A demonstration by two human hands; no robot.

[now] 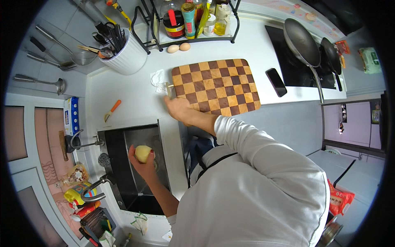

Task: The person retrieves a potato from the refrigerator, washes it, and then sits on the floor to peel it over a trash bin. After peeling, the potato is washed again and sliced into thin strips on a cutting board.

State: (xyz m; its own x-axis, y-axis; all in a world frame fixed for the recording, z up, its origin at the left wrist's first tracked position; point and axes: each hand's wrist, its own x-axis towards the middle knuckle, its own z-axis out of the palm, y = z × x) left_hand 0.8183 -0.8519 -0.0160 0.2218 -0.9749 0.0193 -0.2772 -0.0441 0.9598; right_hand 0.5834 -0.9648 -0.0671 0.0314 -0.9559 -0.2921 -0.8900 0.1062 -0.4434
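Note:
My left hand (144,165) holds a pale yellow, rounded peeled potato (142,153) above the dark sink basin (114,160), with fingers and thumb around its sides. My right hand (179,108) is at the left side of a checkered wooden cutting board (216,86). Its fingers close on a narrow handle (169,89) at the board's left edge; the palm side is hidden. A crumpled white cloth or tissue (158,81) lies just beyond that handle. On the counter left of my right hand rests a peeler (113,110) with an orange handle.
Two eggs (179,48) lie before a black condiment rack (197,38). A white utensil holder (128,58) stands in the corner. Rightward are a phone (276,82) and a frying pan (301,43) on the black cooktop (279,51). A faucet (92,193) projects over the sink's left side.

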